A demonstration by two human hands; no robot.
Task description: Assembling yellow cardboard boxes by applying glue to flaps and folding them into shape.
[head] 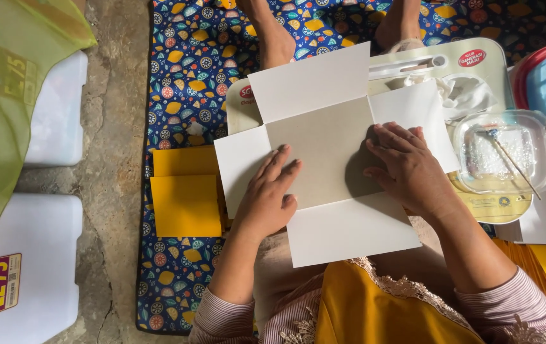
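Both palms are pressing flat, fingers spread, gripping nothing: left hand (266, 197) and right hand (406, 169) on the grey card (320, 150) mid-mat (184, 64). Best keeping the white flaps square. Beyond, a clear tub (508, 156), possibly glue.

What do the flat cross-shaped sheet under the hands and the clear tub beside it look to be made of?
The cross-shaped sheet looks like thin cardboard: matte grey middle panel, white flaps, crisp straight fold lines. Both the left hand and the right hand press flat on it. The clear tub seems to be glossy transparent plastic, since its contents show through and its rim catches light.
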